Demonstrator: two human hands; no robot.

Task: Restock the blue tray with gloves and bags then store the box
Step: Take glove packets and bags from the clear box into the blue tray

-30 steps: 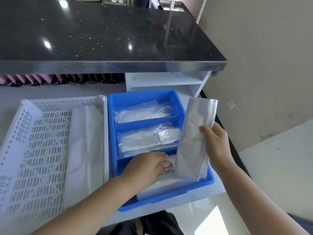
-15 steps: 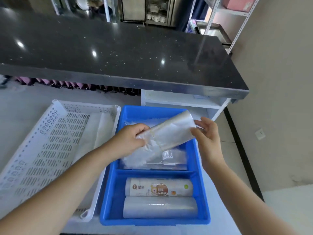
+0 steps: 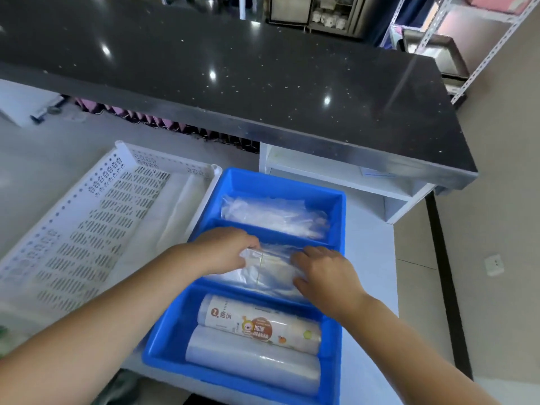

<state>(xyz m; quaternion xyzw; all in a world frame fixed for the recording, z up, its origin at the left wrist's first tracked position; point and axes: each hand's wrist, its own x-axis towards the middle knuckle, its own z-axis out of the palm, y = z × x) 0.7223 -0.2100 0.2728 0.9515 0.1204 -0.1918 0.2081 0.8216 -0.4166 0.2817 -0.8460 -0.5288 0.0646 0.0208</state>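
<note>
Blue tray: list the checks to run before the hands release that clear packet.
1. The clear packet is inside the middle compartment of the blue tray: ok.
2. The left hand and right hand hold the packet's ends: ok.
3. Packet lies flat below the rim: cannot tell.
4. Far compartment holds the far packets: ok.
5. Near compartment holds the printed roll and plain roll: ok.
6. Box to store is in view: not ok.

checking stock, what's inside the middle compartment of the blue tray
A clear plastic packet, held at its ends by the left hand and the right hand. More clear plastic shows beneath it. The hands cover its ends, and the compartment floor is hidden.
</note>
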